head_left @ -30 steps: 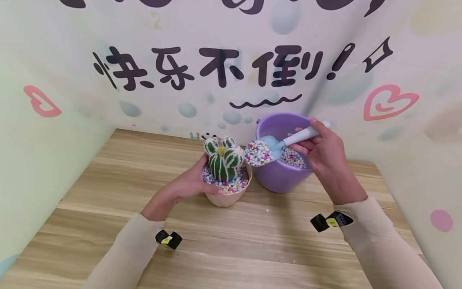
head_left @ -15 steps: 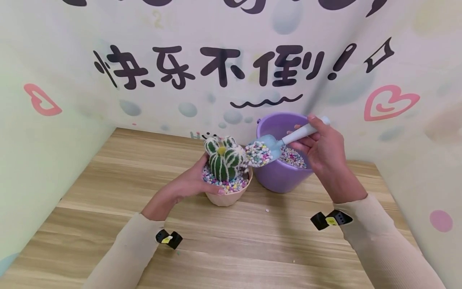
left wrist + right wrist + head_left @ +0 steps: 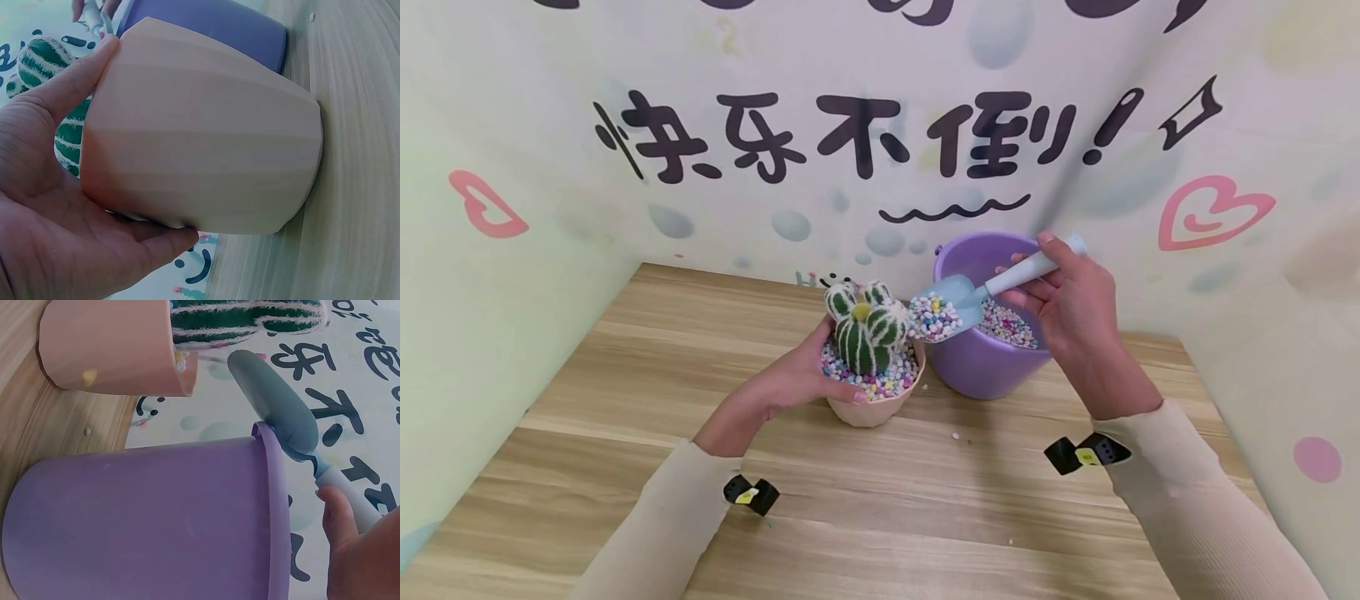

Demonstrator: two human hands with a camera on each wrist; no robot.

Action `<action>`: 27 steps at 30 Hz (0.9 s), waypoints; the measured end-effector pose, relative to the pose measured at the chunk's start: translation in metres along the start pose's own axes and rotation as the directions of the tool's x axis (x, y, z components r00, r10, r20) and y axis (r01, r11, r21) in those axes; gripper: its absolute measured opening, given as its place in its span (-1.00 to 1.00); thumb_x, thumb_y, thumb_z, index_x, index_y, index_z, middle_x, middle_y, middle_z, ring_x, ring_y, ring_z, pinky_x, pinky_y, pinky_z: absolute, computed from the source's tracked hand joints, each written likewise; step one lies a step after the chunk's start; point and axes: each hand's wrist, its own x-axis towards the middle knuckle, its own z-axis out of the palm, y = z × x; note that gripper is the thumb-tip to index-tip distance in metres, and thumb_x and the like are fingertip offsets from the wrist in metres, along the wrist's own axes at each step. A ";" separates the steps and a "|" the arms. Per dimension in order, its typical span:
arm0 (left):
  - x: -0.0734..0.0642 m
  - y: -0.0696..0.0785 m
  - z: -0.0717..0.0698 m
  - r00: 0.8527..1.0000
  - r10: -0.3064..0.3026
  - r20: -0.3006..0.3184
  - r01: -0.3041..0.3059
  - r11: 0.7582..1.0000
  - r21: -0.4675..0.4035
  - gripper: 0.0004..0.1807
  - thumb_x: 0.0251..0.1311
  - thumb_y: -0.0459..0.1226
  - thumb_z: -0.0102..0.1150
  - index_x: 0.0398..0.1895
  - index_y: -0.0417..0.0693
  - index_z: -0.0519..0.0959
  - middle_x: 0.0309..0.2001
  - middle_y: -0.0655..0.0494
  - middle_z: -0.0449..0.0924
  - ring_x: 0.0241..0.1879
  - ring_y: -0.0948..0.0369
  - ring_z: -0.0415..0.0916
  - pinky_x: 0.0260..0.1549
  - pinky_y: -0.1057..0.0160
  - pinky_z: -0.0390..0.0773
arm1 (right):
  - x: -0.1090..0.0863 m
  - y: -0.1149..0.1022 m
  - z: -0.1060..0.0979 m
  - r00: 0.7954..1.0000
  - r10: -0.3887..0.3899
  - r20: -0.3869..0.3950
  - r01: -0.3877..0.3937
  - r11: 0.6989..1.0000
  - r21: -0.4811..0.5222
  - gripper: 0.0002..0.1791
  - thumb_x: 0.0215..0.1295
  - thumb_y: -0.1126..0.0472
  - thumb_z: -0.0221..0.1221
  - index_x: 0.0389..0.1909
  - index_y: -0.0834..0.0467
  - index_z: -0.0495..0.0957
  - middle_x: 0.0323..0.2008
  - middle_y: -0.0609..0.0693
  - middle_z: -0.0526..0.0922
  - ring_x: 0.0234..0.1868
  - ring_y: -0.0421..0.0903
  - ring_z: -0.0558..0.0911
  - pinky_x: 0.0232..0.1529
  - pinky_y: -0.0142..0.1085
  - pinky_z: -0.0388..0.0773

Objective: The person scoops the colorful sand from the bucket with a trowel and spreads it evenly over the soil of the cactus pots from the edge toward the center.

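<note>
My left hand (image 3: 801, 371) grips a pale pink faceted flowerpot (image 3: 206, 131) at its rim, thumb in front and fingers behind. In the pot stands a green cactus (image 3: 862, 346) with white fuzzy ridges and a yellow top, ringed by multicoloured pebbles (image 3: 880, 385). My right hand (image 3: 1078, 304) holds a small light-blue shovel (image 3: 272, 400) by its white handle (image 3: 1022, 273). The blade, partly loaded with pebbles (image 3: 934, 317), tilts toward the cactus, its tip over the pot's right edge. Beneath the blade is the purple bucket (image 3: 977, 367), with pebbles (image 3: 1007, 327) inside.
Pot and bucket stand side by side on a wood-grain table (image 3: 700, 350). A few stray pebbles (image 3: 956, 436) lie on the tabletop in front of them. Behind rises a white wall sheet (image 3: 737, 225) with black lettering and pink hearts.
The heap on the shovel has shrunk as pebbles slid off its tip into the pot's right side. Stray pebbles now show beside the pot. The left hand has stayed in place.
</note>
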 end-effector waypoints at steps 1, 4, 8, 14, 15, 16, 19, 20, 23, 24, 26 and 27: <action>0.000 0.000 0.000 1.000 -0.003 0.001 0.003 1.000 0.000 0.32 -0.30 -0.30 0.50 0.41 0.17 -0.32 0.38 0.10 -0.19 0.30 0.13 -0.10 0.22 0.16 -0.02 | 0.000 0.000 0.000 1.000 -0.003 -0.001 0.003 1.000 -0.001 -0.52 0.07 0.14 0.30 -0.09 0.28 0.33 -0.33 0.27 0.60 -0.15 0.24 0.55 -0.28 -0.03 0.50; -0.001 0.000 0.000 1.000 -0.015 0.001 0.015 1.000 0.000 0.33 -0.30 -0.30 0.50 0.41 0.15 -0.34 0.39 0.08 -0.20 0.31 0.11 -0.12 0.22 0.15 -0.03 | -0.001 0.000 0.002 1.000 -0.013 -0.008 0.013 1.000 -0.001 -0.51 0.05 0.15 0.31 -0.09 0.28 0.32 -0.33 0.26 0.60 -0.16 0.24 0.55 -0.29 -0.03 0.50; -0.001 0.000 0.000 1.000 -0.025 0.000 0.025 1.000 0.005 0.34 -0.30 -0.29 0.50 0.41 0.15 -0.36 0.39 0.07 -0.22 0.31 0.11 -0.13 0.22 0.15 -0.03 | -0.001 0.000 0.003 0.999 -0.031 -0.014 0.031 0.999 -0.010 -0.50 0.03 0.15 0.32 -0.10 0.27 0.32 -0.31 0.26 0.60 -0.19 0.23 0.57 -0.33 -0.05 0.52; -0.001 0.000 -0.001 1.000 -0.018 0.005 0.018 1.000 0.004 0.33 -0.30 -0.30 0.50 0.41 0.13 -0.34 0.38 0.05 -0.18 0.30 0.10 -0.10 0.22 0.15 -0.02 | -0.002 -0.001 0.006 0.998 -0.065 -0.017 0.064 0.998 -0.019 -0.53 0.02 0.16 0.34 -0.15 0.28 0.34 -0.32 0.26 0.61 -0.22 0.23 0.58 -0.34 -0.02 0.51; -0.001 0.000 -0.002 1.000 -0.014 0.008 0.014 1.000 0.001 0.33 -0.30 -0.30 0.50 0.42 0.13 -0.33 0.38 0.05 -0.17 0.30 0.09 -0.09 0.21 0.15 -0.01 | -0.002 -0.001 0.007 0.997 -0.071 -0.019 0.070 0.997 -0.019 -0.53 0.01 0.16 0.34 -0.15 0.28 0.35 -0.32 0.26 0.61 -0.22 0.24 0.58 -0.34 -0.02 0.51; -0.001 0.000 -0.002 1.000 -0.010 0.013 0.010 1.000 -0.002 0.32 -0.30 -0.31 0.50 0.42 0.12 -0.32 0.37 0.05 -0.15 0.30 0.09 -0.08 0.21 0.15 -0.01 | -0.002 0.000 0.008 0.997 -0.078 -0.020 0.078 0.997 -0.021 -0.53 0.01 0.16 0.34 -0.16 0.28 0.36 -0.32 0.26 0.61 -0.22 0.24 0.57 -0.34 -0.01 0.51; 0.000 -0.002 -0.003 1.000 -0.001 0.029 0.002 1.000 -0.008 0.31 -0.29 -0.32 0.49 0.41 0.15 -0.31 0.37 0.05 -0.14 0.29 0.09 -0.06 0.21 0.14 0.01 | -0.003 0.000 0.010 0.995 -0.097 -0.024 0.096 0.995 -0.029 -0.53 -0.01 0.16 0.35 -0.15 0.27 0.37 -0.30 0.26 0.60 -0.21 0.24 0.57 -0.33 -0.01 0.51; 0.000 -0.002 -0.004 0.999 -0.001 0.035 0.001 1.000 -0.007 0.31 -0.29 -0.31 0.49 0.41 0.17 -0.31 0.37 0.06 -0.14 0.29 0.09 -0.07 0.21 0.14 0.01 | -0.003 0.000 0.010 0.994 -0.103 -0.024 0.102 0.994 -0.029 -0.52 -0.01 0.17 0.36 -0.15 0.27 0.37 -0.29 0.26 0.60 -0.21 0.24 0.57 -0.32 -0.01 0.51; 0.001 -0.002 -0.006 0.998 -0.006 0.055 0.006 1.000 -0.002 0.32 -0.28 -0.30 0.49 0.41 0.23 -0.33 0.37 0.08 -0.16 0.30 0.10 -0.10 0.21 0.13 0.00 | -0.003 0.001 0.012 0.993 -0.119 -0.017 0.119 0.993 -0.023 -0.51 -0.03 0.17 0.37 -0.14 0.28 0.39 -0.29 0.27 0.60 -0.22 0.24 0.57 -0.32 0.01 0.50; 0.001 -0.002 -0.007 0.998 -0.011 0.060 0.011 1.000 0.002 0.32 -0.29 -0.29 0.49 0.41 0.24 -0.33 0.37 0.08 -0.16 0.30 0.10 -0.09 0.21 0.13 0.00 | -0.003 0.002 0.012 0.992 -0.126 -0.010 0.126 0.992 -0.023 -0.51 -0.04 0.17 0.37 -0.14 0.28 0.39 -0.29 0.27 0.60 -0.22 0.24 0.57 -0.31 0.01 0.50; 0.002 -0.002 -0.009 0.997 -0.013 0.073 0.013 1.000 0.001 0.32 -0.29 -0.29 0.49 0.41 0.25 -0.32 0.37 0.07 -0.15 0.30 0.10 -0.09 0.21 0.13 0.00 | -0.003 0.003 0.013 0.990 -0.141 0.007 0.141 0.990 -0.029 -0.51 -0.04 0.17 0.37 -0.14 0.28 0.40 -0.28 0.27 0.60 -0.22 0.23 0.58 -0.30 0.02 0.50; 0.002 -0.002 -0.009 0.997 -0.013 0.080 0.013 1.000 -0.003 0.31 -0.29 -0.30 0.49 0.41 0.24 -0.32 0.37 0.07 -0.15 0.30 0.10 -0.08 0.21 0.13 0.00 | -0.003 0.003 0.014 0.989 -0.147 0.016 0.148 0.988 -0.033 -0.52 -0.04 0.17 0.37 -0.15 0.28 0.40 -0.28 0.27 0.60 -0.22 0.22 0.58 -0.30 0.02 0.50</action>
